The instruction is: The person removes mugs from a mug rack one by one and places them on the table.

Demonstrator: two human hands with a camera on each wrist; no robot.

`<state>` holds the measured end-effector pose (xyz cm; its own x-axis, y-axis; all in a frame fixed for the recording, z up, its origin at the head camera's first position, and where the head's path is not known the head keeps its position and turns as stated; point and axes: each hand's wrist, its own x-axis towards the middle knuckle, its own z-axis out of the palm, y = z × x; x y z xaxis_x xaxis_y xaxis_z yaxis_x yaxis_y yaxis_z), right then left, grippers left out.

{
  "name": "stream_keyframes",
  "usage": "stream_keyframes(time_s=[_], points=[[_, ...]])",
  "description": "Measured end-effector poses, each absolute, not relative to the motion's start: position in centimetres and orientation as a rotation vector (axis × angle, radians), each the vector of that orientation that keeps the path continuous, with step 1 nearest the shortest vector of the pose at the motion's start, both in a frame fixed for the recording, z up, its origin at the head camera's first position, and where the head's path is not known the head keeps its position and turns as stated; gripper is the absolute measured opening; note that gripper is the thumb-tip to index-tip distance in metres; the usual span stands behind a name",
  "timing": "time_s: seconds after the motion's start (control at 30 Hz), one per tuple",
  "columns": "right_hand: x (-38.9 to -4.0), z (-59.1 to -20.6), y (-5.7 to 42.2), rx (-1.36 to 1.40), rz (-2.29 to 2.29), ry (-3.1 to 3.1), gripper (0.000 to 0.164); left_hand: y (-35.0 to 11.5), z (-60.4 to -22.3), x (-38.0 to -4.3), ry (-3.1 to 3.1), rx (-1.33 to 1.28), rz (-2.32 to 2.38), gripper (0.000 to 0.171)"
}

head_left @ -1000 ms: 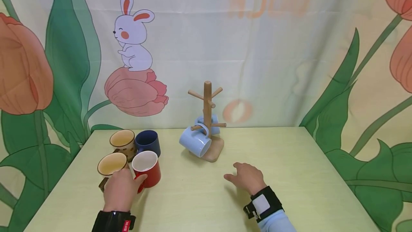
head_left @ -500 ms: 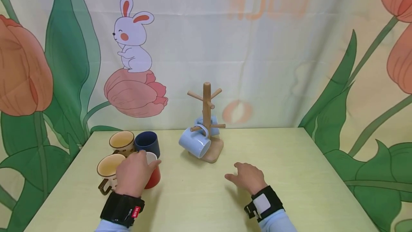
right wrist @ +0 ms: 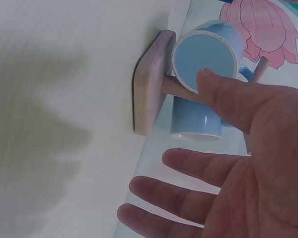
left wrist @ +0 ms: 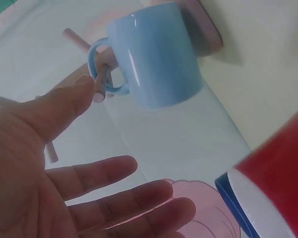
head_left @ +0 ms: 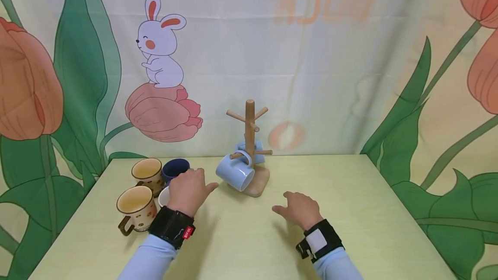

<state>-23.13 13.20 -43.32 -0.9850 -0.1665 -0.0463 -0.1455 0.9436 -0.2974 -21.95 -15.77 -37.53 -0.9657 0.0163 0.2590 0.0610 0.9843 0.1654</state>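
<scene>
My left hand [head_left: 189, 191] is above the red mug [left wrist: 280, 173] and hides most of it in the head view. Its fingers are spread and hold nothing in the left wrist view. A light blue mug [head_left: 235, 172] hangs by its handle from a lower peg of the wooden mug tree [head_left: 250, 131], tilted mouth-down. Behind the post hangs a second light blue mug [right wrist: 196, 119]. Over the table to the right of the tree, my right hand [head_left: 300, 210] has its thumb and fingers apart, with nothing in it.
Two cream mugs with brown rims, a front one [head_left: 136, 206] and a back one [head_left: 148, 172], stand at the table's left. A dark blue mug [head_left: 175, 170] is beside the back one. A printed curtain [head_left: 311, 77] hangs behind the table [head_left: 241, 241].
My left hand has moved from beside the front cream and red mugs up and to the right, toward the mug tree, with nothing held. The right hand has barely moved.
</scene>
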Motion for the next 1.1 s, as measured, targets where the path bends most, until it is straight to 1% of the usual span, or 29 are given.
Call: stream_keyframes(time_s=[0.3,0.53,0.87,0.97,1.1], points=[[-24.1,-41.6,12.9,-0.278,-0.359,3.064,0.061,-14.2,-37.8,-24.1,-2.908,-0.129,-0.274,0.054],[-25.9,-39.4,12.2,-0.304,-0.266,3.121,0.061,-12.8,-38.1,-26.1,-2.859,-0.164,-0.297,0.057],[-29.2,-37.8,10.1,-0.326,-0.242,3.277,0.066,-11.1,-37.4,-29.0,-2.841,-0.191,-0.173,0.048],[-30.3,-37.9,9.6,-0.351,-0.242,3.306,0.062,-10.8,-37.2,-29.5,-2.844,-0.182,-0.144,0.045],[-31.4,-37.9,9.1,-0.392,-0.217,3.325,0.047,-10.5,-37.3,-30.1,-2.871,-0.189,-0.086,0.040]])
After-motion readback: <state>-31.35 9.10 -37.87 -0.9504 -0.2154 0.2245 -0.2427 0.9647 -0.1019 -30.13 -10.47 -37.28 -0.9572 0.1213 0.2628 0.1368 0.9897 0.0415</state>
